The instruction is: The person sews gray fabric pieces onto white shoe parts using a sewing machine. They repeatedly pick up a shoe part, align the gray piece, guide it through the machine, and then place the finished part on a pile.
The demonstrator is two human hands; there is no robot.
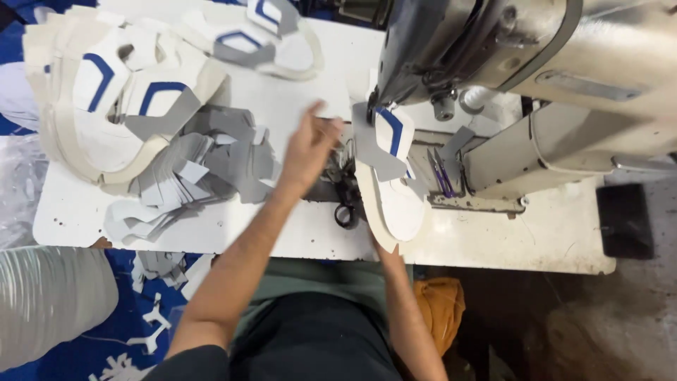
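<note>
Nearest to the camera are the person's dark lap and two bare forearms, which reach up to the white worktop [493, 243]. On this worktop stands one grey sewing machine [536, 63], and I use it as the landmark.

One left hand [308, 149] is just left of the machine, over the worktop. Its fingers are spread loosely and a little blurred; it holds nothing that I can see. It is near the pile of grey cut pieces [204, 169], which are too many and too overlapped to count.

One shoe upper piece [391, 190], white with a grey part and one blue stripe, lies under the head of the machine. The right hand is hidden beneath the lower end of this piece, so I cannot tell how open it is or if it grips.

One pair of black scissors [345, 204] lies between the left hand and the shoe piece. Far left of the machine is a stack of white uppers [106, 92] with blue marks. One orange cloth [441, 307] is below the worktop edge.
</note>
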